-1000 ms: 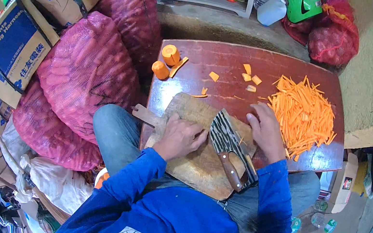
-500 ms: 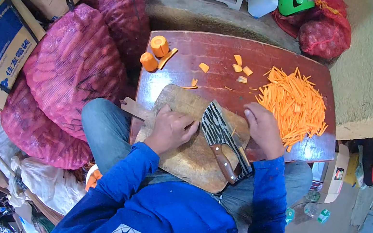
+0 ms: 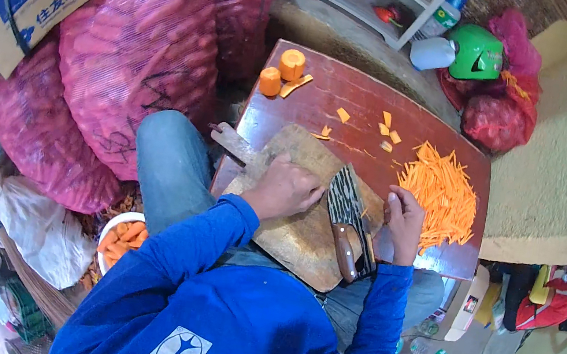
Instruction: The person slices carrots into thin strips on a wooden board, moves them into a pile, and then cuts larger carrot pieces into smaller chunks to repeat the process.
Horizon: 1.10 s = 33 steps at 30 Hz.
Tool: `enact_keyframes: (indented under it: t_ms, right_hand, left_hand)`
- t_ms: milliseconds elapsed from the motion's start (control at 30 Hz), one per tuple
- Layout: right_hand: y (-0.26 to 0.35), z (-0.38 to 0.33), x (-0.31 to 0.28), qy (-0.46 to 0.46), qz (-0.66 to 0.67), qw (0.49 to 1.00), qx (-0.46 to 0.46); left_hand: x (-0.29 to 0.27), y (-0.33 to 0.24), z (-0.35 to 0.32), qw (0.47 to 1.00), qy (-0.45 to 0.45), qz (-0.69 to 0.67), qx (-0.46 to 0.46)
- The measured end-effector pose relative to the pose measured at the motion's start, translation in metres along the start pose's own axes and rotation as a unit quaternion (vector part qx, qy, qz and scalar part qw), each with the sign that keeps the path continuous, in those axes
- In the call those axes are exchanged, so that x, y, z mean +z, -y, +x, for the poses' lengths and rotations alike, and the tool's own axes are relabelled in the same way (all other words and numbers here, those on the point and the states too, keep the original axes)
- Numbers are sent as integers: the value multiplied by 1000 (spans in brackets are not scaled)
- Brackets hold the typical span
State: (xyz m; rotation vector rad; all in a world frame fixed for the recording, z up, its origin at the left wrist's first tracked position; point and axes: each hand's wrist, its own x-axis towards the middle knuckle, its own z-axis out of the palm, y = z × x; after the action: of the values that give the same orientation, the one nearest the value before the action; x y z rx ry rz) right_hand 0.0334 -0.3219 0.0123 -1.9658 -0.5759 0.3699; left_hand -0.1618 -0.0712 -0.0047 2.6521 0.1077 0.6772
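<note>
Round wooden chopping board (image 3: 292, 215) with a short handle, lying at the near left of the dark red-brown wooden desk (image 3: 354, 103) and partly over its near edge, above the person's knees. The left hand (image 3: 285, 191) rests on the board's middle, fingers curled and palm down; whether anything lies under it cannot be told. Just to its right a broad dark-bladed cleaver with a brown wooden handle (image 3: 347, 220) lies flat on the board, handle toward the person, gripped by neither hand. The right hand (image 3: 404, 222) sits at the board's right edge, fingers loosely bent and touching the near fringe of the heap of orange carrot strips (image 3: 440, 194), which is spread over the right part of the desk; it seems to hold nothing firmly. Judged from this arrangement, the step in hand is the clearing of cut strips off the board onto the heap, with the cutting paused. The next move would call for a fresh piece on the board and the cleaver taken up by its handle. Farther off, two short orange carrot stumps (image 3: 281, 73) stand at the far left corner of the desk, with small orange offcuts (image 3: 384, 126) scattered mid-desk. Left of the desk lie bulging red mesh sacks (image 3: 132, 57), and a white bowl of carrot pieces (image 3: 121, 240) stands by the left knee.
</note>
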Motion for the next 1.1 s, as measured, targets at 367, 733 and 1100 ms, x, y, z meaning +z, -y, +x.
enact_keyframes:
  t_ms: [367,733,1100]
  right_hand:
    - [-20,-4,-9,-57,212,970,109]
    - [-45,15,1,-60,202,973,93]
    - [-47,22,-3,-45,167,979,106]
  left_hand:
    - [3,0,1,1000,2,-25,-1]
    - [1,1,1,998,17,-38,-36]
    - [5,2,2,999,14,-37,-36]
